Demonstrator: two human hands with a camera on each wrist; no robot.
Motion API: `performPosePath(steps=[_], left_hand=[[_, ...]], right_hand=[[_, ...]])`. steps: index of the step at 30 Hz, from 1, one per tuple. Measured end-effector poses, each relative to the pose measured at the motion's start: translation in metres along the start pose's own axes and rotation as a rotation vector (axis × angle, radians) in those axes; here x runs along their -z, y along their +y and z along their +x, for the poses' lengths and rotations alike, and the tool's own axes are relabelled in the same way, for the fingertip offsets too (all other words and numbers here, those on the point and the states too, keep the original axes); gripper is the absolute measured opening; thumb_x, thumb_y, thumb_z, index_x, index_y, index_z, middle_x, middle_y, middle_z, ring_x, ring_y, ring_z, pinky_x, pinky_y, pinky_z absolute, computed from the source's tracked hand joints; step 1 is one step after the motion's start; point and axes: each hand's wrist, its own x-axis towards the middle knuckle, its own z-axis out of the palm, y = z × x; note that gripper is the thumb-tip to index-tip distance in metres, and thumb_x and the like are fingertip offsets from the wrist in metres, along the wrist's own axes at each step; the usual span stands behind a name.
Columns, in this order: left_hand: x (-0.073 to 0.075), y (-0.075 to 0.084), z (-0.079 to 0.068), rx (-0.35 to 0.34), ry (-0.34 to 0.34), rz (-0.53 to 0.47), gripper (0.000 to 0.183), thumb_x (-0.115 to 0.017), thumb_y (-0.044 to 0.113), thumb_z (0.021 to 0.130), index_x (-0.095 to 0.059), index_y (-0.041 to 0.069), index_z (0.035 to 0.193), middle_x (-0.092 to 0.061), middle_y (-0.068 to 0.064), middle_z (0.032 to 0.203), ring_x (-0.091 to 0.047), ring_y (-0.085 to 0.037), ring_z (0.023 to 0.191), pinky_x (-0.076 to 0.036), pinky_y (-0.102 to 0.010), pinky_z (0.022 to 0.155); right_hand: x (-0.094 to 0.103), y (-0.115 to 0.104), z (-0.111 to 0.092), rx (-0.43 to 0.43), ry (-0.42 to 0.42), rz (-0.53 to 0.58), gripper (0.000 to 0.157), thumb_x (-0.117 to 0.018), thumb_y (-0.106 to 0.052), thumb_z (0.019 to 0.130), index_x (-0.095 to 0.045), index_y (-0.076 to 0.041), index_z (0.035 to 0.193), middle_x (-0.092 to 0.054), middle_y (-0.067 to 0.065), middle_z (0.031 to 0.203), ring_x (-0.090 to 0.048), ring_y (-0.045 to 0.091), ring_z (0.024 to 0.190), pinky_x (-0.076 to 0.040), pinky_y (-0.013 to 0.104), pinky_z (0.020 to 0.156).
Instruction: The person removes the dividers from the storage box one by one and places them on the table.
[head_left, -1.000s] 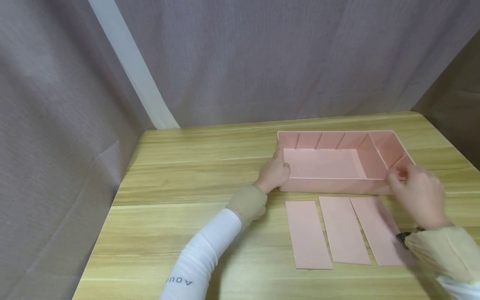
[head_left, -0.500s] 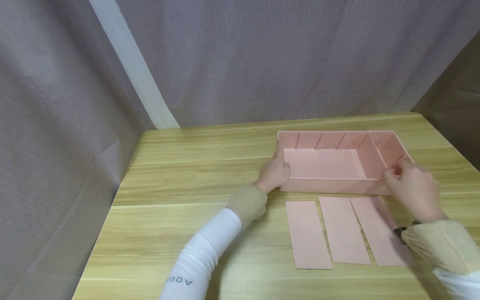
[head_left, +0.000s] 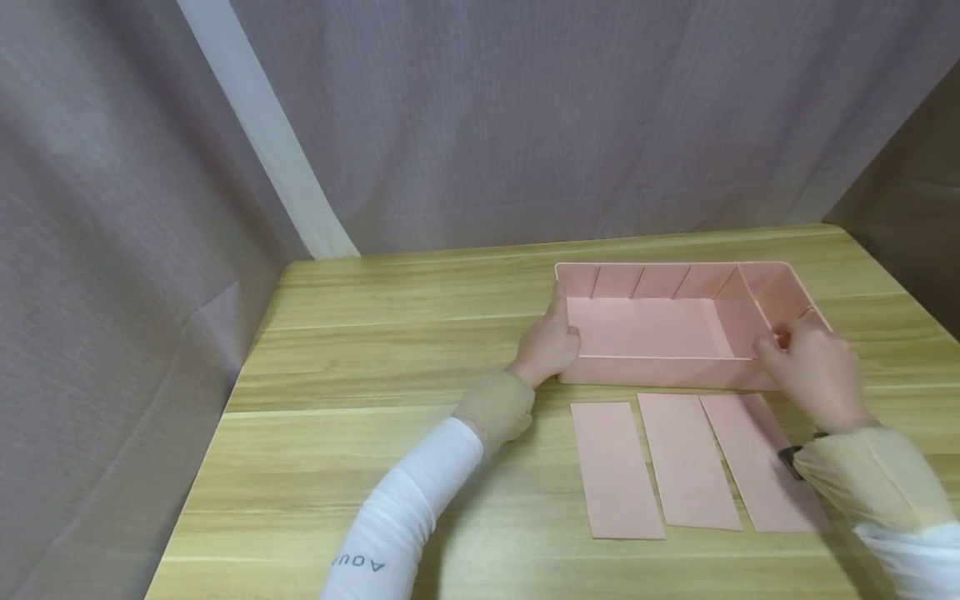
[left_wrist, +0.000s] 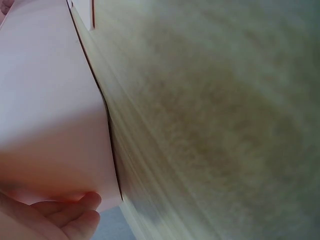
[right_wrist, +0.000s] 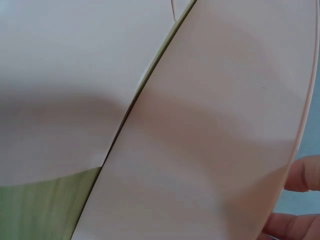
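A pink organizer box [head_left: 652, 371] lies lengthwise across the right half of the table, with slots along its back inner wall. A full-depth pink divider [head_left: 738, 312] stands upright across it near the right end. My left hand [head_left: 546, 346] grips the box's left end; its curled fingers meet the outer wall in the left wrist view. Over the right-hand compartment, my right hand [head_left: 817, 371] pinches at a short divider [head_left: 807, 312], which it mostly covers. Two right fingertips [right_wrist: 306, 174] show beside the front rim in the right wrist view; their exact contact is hidden.
Three flat pink panels, left [head_left: 618, 471], middle [head_left: 690, 462] and right [head_left: 765, 467], lie on the wooden table [head_left: 322, 358] in front of the box. Grey curtains [head_left: 487, 125] hang behind and at the sides. The right forearm passes over the rightmost panel.
My right hand has shifted a little left, along the front rim toward the full-depth divider. The left hand, box and loose panels have stayed in place.
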Motion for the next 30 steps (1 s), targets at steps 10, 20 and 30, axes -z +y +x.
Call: performPosePath(steps=[10,20,30], left_hand=[[-0.001,-0.001,0.000,0.006,-0.014,-0.022,0.073,-0.036,0.014,0.088,0.013,0.018,0.142,-0.056,-0.010,0.084,-0.027,-0.009,0.034,-0.026,-0.022,0.029],[-0.001,-0.001,0.001,-0.002,-0.008,-0.010,0.072,-0.037,0.013,0.088,0.010,0.016,0.142,-0.033,-0.006,0.142,-0.027,-0.010,0.034,-0.026,-0.022,0.029],[0.000,0.000,0.000,0.000,-0.006,-0.018,0.072,-0.037,0.013,0.088,0.010,0.016,0.142,-0.037,-0.006,0.140,-0.028,-0.010,0.034,-0.028,-0.023,0.030]], right_hand=[[-0.005,0.003,0.006,-0.008,-0.016,-0.011,0.037,-0.044,-0.022,0.083,-0.054,0.012,0.090,-0.057,0.031,0.079,-0.052,0.042,0.065,-0.034,0.042,0.051],[-0.007,0.006,0.011,-0.021,-0.068,-0.034,0.034,-0.043,-0.024,0.083,-0.055,0.009,0.083,-0.057,0.029,0.077,-0.052,0.041,0.064,-0.033,0.039,0.048],[-0.006,0.007,0.016,-0.052,-0.148,-0.086,0.033,-0.039,-0.028,0.085,-0.042,-0.006,0.060,-0.047,0.015,0.057,-0.044,0.029,0.052,-0.025,0.031,0.040]])
